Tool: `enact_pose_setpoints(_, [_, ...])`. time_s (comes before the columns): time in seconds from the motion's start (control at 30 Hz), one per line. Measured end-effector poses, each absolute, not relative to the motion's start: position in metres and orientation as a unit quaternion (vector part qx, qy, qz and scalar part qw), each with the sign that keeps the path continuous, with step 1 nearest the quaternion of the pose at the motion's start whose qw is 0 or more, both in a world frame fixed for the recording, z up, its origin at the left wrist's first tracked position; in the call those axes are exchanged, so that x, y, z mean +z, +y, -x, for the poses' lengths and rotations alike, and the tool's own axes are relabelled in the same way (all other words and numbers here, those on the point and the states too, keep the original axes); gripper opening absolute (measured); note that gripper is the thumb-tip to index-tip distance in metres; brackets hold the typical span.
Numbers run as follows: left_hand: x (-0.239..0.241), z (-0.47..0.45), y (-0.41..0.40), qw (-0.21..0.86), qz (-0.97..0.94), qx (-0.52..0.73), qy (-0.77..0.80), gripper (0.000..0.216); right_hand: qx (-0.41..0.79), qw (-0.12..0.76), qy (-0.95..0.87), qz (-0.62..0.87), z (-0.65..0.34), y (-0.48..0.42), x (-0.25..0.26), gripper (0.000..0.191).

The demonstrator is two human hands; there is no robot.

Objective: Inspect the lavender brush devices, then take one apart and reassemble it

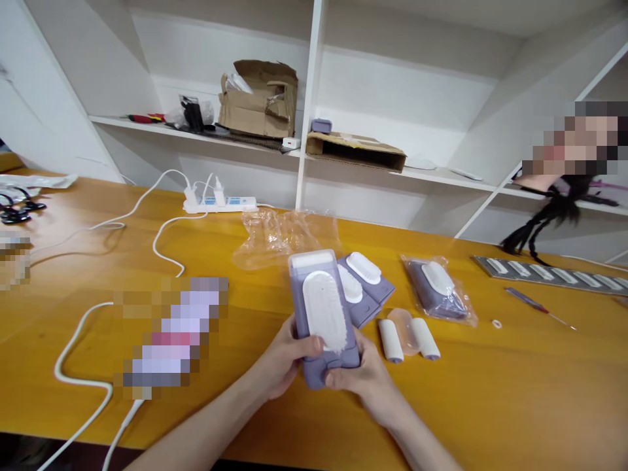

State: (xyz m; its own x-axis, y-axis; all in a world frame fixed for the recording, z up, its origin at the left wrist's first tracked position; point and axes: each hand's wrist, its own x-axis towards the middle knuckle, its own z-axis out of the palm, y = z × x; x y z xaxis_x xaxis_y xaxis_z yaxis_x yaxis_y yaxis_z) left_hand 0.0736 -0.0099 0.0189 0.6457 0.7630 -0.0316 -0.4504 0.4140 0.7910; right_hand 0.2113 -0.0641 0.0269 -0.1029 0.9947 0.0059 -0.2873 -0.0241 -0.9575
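My left hand (289, 353) and my right hand (366, 376) are both closed around a purple plastic case with a white oval bristle brush (324, 307) on its face. The case is tilted up toward me, above the table's front part. My left thumb lies at the lower end of the bristles, and my right thumb presses on the lower edge. Just behind it lie purple panels with white oval brushes (366, 268), partly hidden by the case. To the right are two white rollers (391, 340) with a clear, orange-tinted plastic piece (405, 330) between them.
A bagged purple case (436, 288), a screwdriver (532, 304), a small white ring (497, 324) and a metal strip (549, 273) lie on the right. A blurred phone-like device (176, 333) with a white cable is left. Behind are clear plastic (284, 235), a power strip (230, 204) and shelves. Another person is at far right.
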Motion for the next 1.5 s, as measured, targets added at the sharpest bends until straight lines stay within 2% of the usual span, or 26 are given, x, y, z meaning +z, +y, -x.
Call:
enact_pose_setpoints(0.17, [0.018,-0.077,-0.013,0.822,-0.422,0.341,0.17,0.067,0.612,0.553,-0.428,0.369,-0.208,-0.065,0.02,0.041])
enact_pose_setpoints(0.53, [0.012,-0.079,-0.018,0.827,-0.415,0.349,0.152,0.063,0.553,0.59,-0.427,0.404,-0.203,-0.065,0.01,0.04])
enact_pose_setpoints(0.73, [0.013,-0.08,-0.016,0.822,-0.415,0.352,0.165,0.063,0.579,0.572,-0.415,0.407,-0.203,-0.064,0.015,0.042])
enact_pose_setpoints(1.0, [0.015,-0.071,-0.007,0.851,-0.37,0.335,0.163,0.083,0.602,0.556,-0.438,0.369,-0.206,-0.064,0.02,0.047])
enact_pose_setpoints(1.2, [0.02,-0.076,-0.005,0.888,-0.284,0.352,0.085,0.072,0.611,0.53,-0.447,0.382,-0.2,-0.065,0.018,0.05])
enact_pose_setpoints(1.5, [0.016,-0.075,-0.012,0.828,-0.358,0.387,0.189,0.057,0.513,0.588,-0.432,0.452,-0.205,-0.062,0.007,0.045])
